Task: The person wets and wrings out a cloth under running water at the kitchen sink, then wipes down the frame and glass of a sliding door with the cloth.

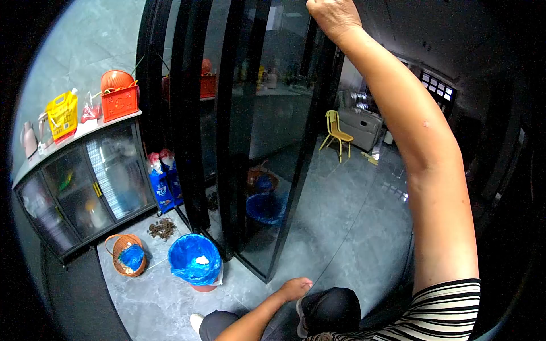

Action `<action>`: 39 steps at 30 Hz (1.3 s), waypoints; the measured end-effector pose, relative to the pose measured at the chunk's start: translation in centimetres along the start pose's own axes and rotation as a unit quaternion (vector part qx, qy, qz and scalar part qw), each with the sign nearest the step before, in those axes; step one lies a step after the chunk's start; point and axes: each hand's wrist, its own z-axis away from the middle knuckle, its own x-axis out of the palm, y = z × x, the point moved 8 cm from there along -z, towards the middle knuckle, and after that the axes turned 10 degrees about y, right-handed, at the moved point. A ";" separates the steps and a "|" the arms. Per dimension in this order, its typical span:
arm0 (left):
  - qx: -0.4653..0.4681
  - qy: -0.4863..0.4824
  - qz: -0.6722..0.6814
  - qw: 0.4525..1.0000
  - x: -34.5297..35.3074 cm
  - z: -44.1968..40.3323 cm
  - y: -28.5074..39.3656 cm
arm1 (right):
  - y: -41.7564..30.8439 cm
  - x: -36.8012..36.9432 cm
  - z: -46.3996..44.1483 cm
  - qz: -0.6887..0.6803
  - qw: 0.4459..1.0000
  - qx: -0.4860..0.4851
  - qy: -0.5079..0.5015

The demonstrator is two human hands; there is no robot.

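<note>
My right hand (336, 19) is raised high at the top edge of the view, beside the upper part of a black-framed folding glass door (273, 142). Its fingers are curled, and whatever they hold, if anything, is hidden. Low in front of me, my left hand (296, 288) is beside my bent knee, near the door's bottom corner. It looks loosely closed, and nothing shows in it. The glass reflects the bin, the basket and the counter. A pink bin (203, 288) lined with a blue plastic bag (190, 256) stands left of the door, with something white inside.
A wicker basket (120, 248) and a brown pile of debris (162, 229) are on the tiled floor. Blue bags (162, 187) lean by a glass-fronted cabinet (68, 193). On top are a yellow pouch (61, 116) and red basket (120, 103). Beyond stands a yellow chair (339, 134).
</note>
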 end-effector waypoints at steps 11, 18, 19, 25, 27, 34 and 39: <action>0.022 0.017 -0.014 1.000 0.4 -1.0 0.3 | -6.6 -3.1 4.8 -0.057 0.974 -0.021 -0.216; 0.031 0.028 -0.035 0.999 0.3 -0.4 -0.8 | -9.3 -5.8 7.6 -0.196 0.951 -0.074 -0.228; 0.025 0.027 -0.039 0.999 0.1 -0.1 -0.6 | -8.7 -4.2 7.4 -0.160 0.950 -0.130 -0.234; 0.021 0.009 -0.063 0.998 -0.7 -0.1 -0.1 | -0.9 -0.1 1.2 -0.041 0.968 -0.085 -0.234; 0.031 0.010 -0.089 0.996 -0.6 0.1 0.3 | -2.2 -0.6 1.5 0.012 0.961 -0.110 -0.253; 0.018 0.048 -0.088 0.995 -2.6 1.1 1.8 | -9.5 -6.0 7.3 -0.204 0.953 -0.095 -0.204; 0.012 0.036 -0.069 0.997 -3.2 2.7 3.5 | -4.8 -3.7 3.6 -0.160 0.965 -0.118 -0.173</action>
